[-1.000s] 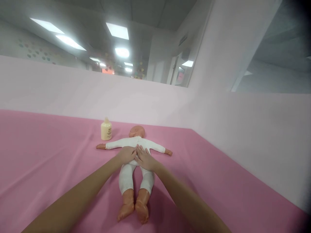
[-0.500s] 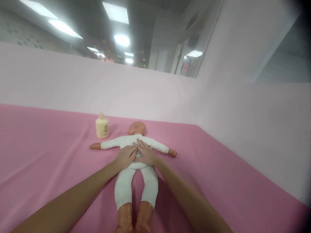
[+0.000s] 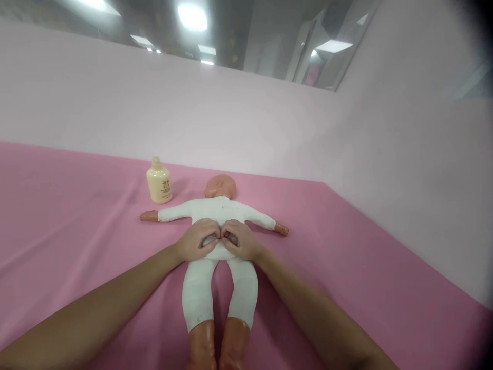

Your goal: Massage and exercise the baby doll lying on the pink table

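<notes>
A baby doll [image 3: 224, 209] in a white body covering lies on its back, arms spread, its bare feet toward me and its head turned to the left. On the left of its belly rests my left hand [image 3: 197, 239], fingers bent and the thumb held apart from them, with white belly showing in the gap. My right hand [image 3: 241, 239] mirrors it on the right side, fingers curled and thumb apart. The fingertips of both hands come together at the middle of the belly. Neither hand appears to hold anything.
A cream-yellow bottle [image 3: 159, 184] with dark print stands left of the doll's head. Beneath everything spreads a pink sheet [image 3: 96, 205] with some creases. Behind rises a pale wall [image 3: 231, 123] with a mirror or window [image 3: 265, 41] reflecting ceiling lights.
My hands have gone from lying flat with the right hand's fingers up on the chest to curled, side by side, on the belly. The view has tilted down a little.
</notes>
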`<action>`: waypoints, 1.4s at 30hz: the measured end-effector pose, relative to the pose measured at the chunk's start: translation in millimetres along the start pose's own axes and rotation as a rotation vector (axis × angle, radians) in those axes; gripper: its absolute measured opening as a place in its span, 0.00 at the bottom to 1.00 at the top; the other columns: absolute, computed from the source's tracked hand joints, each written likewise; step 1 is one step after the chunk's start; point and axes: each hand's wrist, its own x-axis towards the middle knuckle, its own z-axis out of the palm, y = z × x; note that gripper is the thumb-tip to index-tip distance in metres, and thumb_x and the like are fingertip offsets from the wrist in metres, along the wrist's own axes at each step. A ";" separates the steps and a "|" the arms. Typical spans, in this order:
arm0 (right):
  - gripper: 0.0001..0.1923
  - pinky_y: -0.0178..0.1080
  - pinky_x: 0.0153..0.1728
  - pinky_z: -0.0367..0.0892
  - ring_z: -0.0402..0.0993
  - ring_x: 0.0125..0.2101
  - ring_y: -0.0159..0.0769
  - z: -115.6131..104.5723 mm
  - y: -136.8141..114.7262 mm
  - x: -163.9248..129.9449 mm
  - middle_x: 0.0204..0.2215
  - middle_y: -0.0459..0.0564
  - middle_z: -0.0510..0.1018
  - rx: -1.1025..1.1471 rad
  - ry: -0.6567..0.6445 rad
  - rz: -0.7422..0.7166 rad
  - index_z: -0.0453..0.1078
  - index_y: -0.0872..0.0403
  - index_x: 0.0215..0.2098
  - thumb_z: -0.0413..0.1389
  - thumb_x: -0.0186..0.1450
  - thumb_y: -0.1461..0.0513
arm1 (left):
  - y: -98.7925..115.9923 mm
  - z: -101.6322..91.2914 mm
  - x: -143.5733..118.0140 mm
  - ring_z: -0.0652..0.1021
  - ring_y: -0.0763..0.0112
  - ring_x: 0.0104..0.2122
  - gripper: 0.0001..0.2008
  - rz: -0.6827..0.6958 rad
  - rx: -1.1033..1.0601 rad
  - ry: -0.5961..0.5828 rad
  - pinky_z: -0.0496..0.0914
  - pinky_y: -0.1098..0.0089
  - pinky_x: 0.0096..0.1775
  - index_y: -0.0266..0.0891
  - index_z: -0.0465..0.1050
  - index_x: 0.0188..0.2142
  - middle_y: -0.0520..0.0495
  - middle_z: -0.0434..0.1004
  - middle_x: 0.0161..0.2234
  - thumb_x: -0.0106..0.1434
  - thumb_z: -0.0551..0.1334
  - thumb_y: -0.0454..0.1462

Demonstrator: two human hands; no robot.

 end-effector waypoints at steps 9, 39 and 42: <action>0.05 0.33 0.31 0.58 0.63 0.26 0.29 -0.6 -0.3 4.5 0.22 0.41 0.69 0.028 -0.081 0.096 0.62 0.53 0.23 0.54 0.54 0.66 | -2.8 0.2 2.7 0.70 0.69 0.30 0.05 -0.074 -0.056 -0.054 0.65 0.68 0.35 0.41 0.62 0.27 0.51 0.71 0.27 0.57 0.58 0.36; 0.08 0.32 0.27 0.53 0.55 0.25 0.26 -17.5 0.8 6.9 0.24 0.41 0.64 0.622 -0.240 0.339 0.67 0.56 0.31 0.57 0.59 0.59 | -2.4 -3.8 4.9 0.70 0.70 0.31 0.02 -0.142 -0.171 -0.050 0.66 0.69 0.38 0.40 0.66 0.29 0.52 0.69 0.27 0.59 0.57 0.35; 0.06 0.31 0.26 0.52 0.54 0.24 0.25 -16.2 0.4 5.8 0.23 0.40 0.62 0.572 -0.248 0.343 0.66 0.55 0.32 0.57 0.57 0.62 | -5.6 -2.1 4.3 0.70 0.70 0.31 0.02 -0.133 -0.175 -0.049 0.66 0.69 0.37 0.40 0.65 0.28 0.52 0.68 0.27 0.57 0.57 0.34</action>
